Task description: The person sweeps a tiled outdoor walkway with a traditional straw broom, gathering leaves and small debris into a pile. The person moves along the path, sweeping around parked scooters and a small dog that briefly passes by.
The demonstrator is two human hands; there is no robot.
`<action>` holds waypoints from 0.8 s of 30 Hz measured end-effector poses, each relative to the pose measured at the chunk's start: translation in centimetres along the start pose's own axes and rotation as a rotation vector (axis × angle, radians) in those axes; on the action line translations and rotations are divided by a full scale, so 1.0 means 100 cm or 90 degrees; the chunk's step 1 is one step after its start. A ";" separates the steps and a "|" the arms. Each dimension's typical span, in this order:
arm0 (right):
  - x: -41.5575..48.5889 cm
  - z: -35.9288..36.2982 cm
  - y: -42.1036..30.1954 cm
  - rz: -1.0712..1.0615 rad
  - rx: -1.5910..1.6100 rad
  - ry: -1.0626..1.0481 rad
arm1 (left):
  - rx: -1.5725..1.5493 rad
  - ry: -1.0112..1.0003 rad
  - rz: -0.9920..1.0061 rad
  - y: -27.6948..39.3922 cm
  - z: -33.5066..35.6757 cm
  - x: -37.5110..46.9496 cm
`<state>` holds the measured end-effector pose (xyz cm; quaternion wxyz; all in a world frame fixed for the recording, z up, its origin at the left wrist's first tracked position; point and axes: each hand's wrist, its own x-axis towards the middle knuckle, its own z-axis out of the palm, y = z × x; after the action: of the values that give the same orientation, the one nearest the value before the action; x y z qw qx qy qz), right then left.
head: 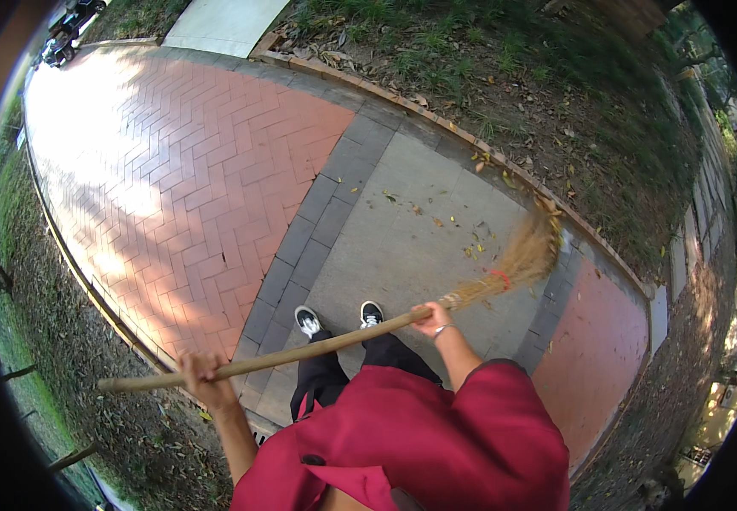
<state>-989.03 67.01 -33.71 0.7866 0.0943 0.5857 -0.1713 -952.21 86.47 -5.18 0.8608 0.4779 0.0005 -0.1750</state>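
A straw broom (515, 255) with a long wooden handle lies slantwise across the view. Near the handle's upper end, at lower left, my left hand (203, 377) is closed around it, slightly blurred. My right hand (431, 319), with a band at the wrist, grips the handle just above the bristles. A red tie circles the bristles, whose blurred tips touch the paving by the kerb at right. Scattered dry leaves (438, 222) lie on the grey paving to the left of the bristles, and more leaves (480, 160) are gathered along the kerb.
A low brick kerb (406, 102) borders a planted bed with grass and dead leaves. Red herringbone paving (215, 172) extends to the left, partly in bright sun. Another kerb (81, 274) edges the left verge. A parked motorcycle (58, 48) shows at the far upper left.
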 end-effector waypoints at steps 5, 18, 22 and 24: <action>-0.053 -0.063 -0.042 -0.122 0.200 0.029 | -0.039 -0.119 -0.073 -0.019 0.031 -0.042; -0.100 0.073 0.205 0.196 -0.011 -0.256 | -0.172 0.048 0.338 0.226 -0.263 -0.158; -0.125 0.124 0.322 0.318 -0.116 -0.375 | -0.067 0.133 0.497 0.333 -0.322 -0.283; -0.145 0.150 0.361 0.325 -0.187 -0.406 | -0.040 0.115 0.544 0.359 -0.313 -0.325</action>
<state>-965.73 97.39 -17.32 0.9503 0.0657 0.2896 0.0935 -966.64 139.33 12.78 0.8664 0.4223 -0.1167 0.2396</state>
